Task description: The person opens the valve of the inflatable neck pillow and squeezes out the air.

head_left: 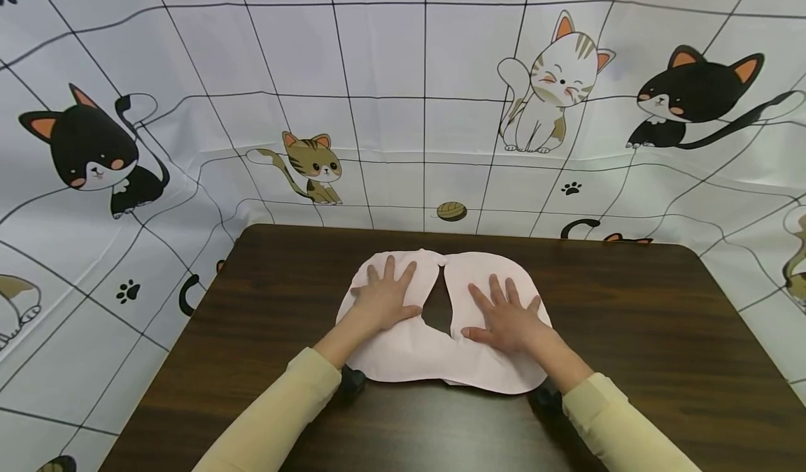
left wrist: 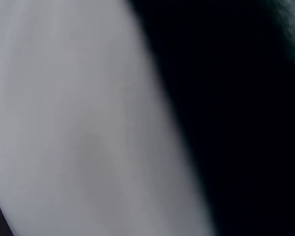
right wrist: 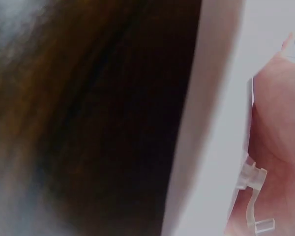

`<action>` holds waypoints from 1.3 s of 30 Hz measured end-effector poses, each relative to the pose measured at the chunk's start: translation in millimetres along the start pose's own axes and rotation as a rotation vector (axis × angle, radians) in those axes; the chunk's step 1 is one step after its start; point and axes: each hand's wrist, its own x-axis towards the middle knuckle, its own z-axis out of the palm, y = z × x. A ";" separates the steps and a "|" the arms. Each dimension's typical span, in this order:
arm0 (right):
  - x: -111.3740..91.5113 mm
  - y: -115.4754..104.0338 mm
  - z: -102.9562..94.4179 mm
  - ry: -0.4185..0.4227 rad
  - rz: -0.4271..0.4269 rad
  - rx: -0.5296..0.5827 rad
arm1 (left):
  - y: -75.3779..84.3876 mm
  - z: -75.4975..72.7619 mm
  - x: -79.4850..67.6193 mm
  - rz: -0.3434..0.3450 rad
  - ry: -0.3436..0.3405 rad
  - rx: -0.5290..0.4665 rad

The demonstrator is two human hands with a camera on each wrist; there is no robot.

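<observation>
A pale pink U-shaped inflatable neck pillow [head_left: 434, 356] lies on the dark wooden table, its two rounded ends meeting at the far side around a narrow gap. On its left lobe rests my left hand [head_left: 384, 301], fingers spread. My right hand [head_left: 508, 322] lies on the right lobe with fingers spread as well. In the right wrist view, a clear plastic valve [right wrist: 250, 177] with its cap hanging off sits at the pillow's edge beside my palm [right wrist: 280, 118]. Blurred pillow fabric [left wrist: 88, 108] fills the left of the left wrist view, where the hand is out of sight.
The brown table [head_left: 630, 318] extends on both sides of the pillow. Behind and beside it hangs a white gridded cloth [head_left: 390, 52] printed with cartoon cats. Dark wrist devices [head_left: 351, 382] show under both wrists.
</observation>
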 end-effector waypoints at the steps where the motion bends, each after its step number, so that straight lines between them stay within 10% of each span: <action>1: -0.3 -0.7 -0.4 -0.005 0.001 -0.003 | 0.0 0.5 -0.1 -0.001 -0.003 0.007; 13: -4.9 0.7 -8.5 0.005 -0.008 -0.015 | -2.7 -7.3 -3.4 -0.001 -0.070 -0.032; 22: -26.1 2.6 -17.5 0.101 -0.040 0.053 | 1.5 -21.9 -41.2 0.064 0.059 -0.136; 39: -38.2 2.2 6.7 0.029 -0.019 -0.066 | 25.2 6.7 -67.4 0.003 -0.028 -0.113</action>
